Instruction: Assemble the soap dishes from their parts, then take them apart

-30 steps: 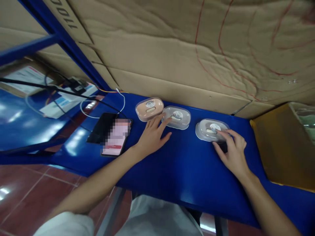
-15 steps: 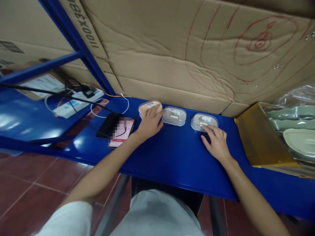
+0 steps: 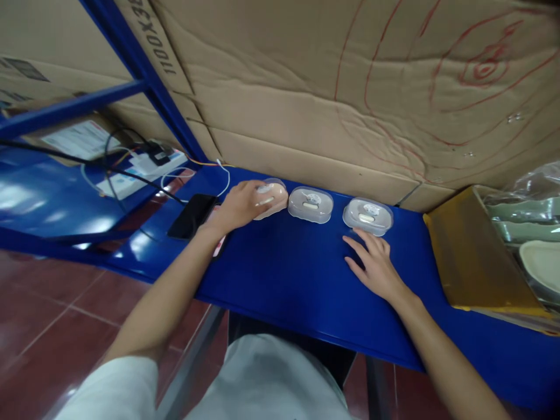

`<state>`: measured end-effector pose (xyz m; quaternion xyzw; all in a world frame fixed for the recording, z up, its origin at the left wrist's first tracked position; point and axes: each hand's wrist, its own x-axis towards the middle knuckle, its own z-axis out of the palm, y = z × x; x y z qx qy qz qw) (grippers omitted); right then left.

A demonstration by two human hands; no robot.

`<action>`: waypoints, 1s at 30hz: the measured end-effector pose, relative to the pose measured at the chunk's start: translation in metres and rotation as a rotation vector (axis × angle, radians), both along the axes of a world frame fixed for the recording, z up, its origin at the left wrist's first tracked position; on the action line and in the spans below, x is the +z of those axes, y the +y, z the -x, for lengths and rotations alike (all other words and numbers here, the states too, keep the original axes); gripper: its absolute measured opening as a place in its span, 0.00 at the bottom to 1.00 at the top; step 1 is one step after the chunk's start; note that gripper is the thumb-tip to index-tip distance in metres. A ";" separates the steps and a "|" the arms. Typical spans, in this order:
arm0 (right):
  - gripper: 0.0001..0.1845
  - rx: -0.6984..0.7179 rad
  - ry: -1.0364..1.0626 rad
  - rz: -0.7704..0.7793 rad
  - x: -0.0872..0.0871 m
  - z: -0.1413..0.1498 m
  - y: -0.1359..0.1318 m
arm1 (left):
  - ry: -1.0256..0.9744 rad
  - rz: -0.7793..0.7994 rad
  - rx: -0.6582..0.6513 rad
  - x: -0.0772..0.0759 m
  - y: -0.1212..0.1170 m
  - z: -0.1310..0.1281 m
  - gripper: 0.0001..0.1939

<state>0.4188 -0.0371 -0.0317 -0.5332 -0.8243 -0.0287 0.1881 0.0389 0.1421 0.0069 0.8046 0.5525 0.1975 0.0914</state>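
Three oval cases with clear lids stand in a row at the back of the blue shelf. At the left is the peach case (image 3: 275, 198), its left end gripped by my left hand (image 3: 240, 205); part of that grip is hidden. In the middle sits a whitish case (image 3: 310, 205), close beside the peach one. Farther right is another whitish case (image 3: 368, 216). Just in front of it my right hand (image 3: 373, 265) hovers with fingers spread, holding nothing; its fingertips come near the case's front edge. Each lid carries a round label and a pale oblong piece.
A phone (image 3: 219, 247) lies partly under my left forearm, beside a black flat object (image 3: 192, 216). Cables and a white power strip (image 3: 140, 175) are at the left. An open cardboard box (image 3: 476, 256) with green and cream dishes stands right. Cardboard (image 3: 284, 105) walls the back.
My left hand has moved left, from over the peach case to its left end. My right hand has drawn back off the right case, its fingers spreading. The view has shifted slightly.
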 end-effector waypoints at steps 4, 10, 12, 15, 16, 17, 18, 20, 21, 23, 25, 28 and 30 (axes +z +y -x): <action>0.25 0.021 0.005 0.011 0.000 0.001 -0.002 | -0.167 -0.147 -0.060 0.006 -0.050 0.011 0.27; 0.24 0.065 0.008 0.015 -0.003 0.005 -0.004 | -0.127 -0.162 -0.250 -0.020 -0.114 0.000 0.24; 0.24 0.062 0.007 0.011 -0.003 0.006 -0.004 | -0.111 -0.157 -0.273 -0.030 -0.119 0.001 0.22; 0.24 0.047 0.011 0.017 -0.003 0.006 -0.004 | -0.110 -0.123 -0.288 -0.039 -0.116 0.006 0.22; 0.24 0.045 0.015 0.021 -0.003 0.006 -0.004 | -0.109 -0.110 -0.299 -0.040 -0.115 0.008 0.22; 0.25 0.047 0.020 0.026 -0.004 0.005 -0.003 | -0.104 -0.095 -0.313 -0.040 -0.113 0.010 0.22; 0.25 0.050 0.024 0.029 -0.005 0.005 -0.003 | -0.099 -0.082 -0.329 -0.040 -0.111 0.010 0.23; 0.26 0.056 0.027 0.036 -0.007 0.005 -0.002 | -0.108 -0.065 -0.355 -0.036 -0.105 0.008 0.23; 0.26 0.058 0.025 0.040 -0.007 0.004 -0.002 | -0.121 -0.065 -0.355 -0.033 -0.099 0.005 0.22; 0.26 0.057 0.022 0.048 -0.007 0.005 -0.002 | -0.116 -0.070 -0.297 -0.027 -0.084 -0.002 0.22; 0.25 0.051 0.020 0.054 -0.006 0.005 -0.003 | -0.022 -0.063 -0.156 -0.021 -0.062 -0.010 0.24; 0.24 0.044 0.017 0.059 -0.003 0.007 -0.004 | 0.048 -0.032 -0.004 -0.017 -0.028 -0.020 0.32; 0.24 0.045 0.013 0.059 -0.001 0.007 -0.004 | 0.074 0.007 0.045 -0.017 -0.010 -0.023 0.33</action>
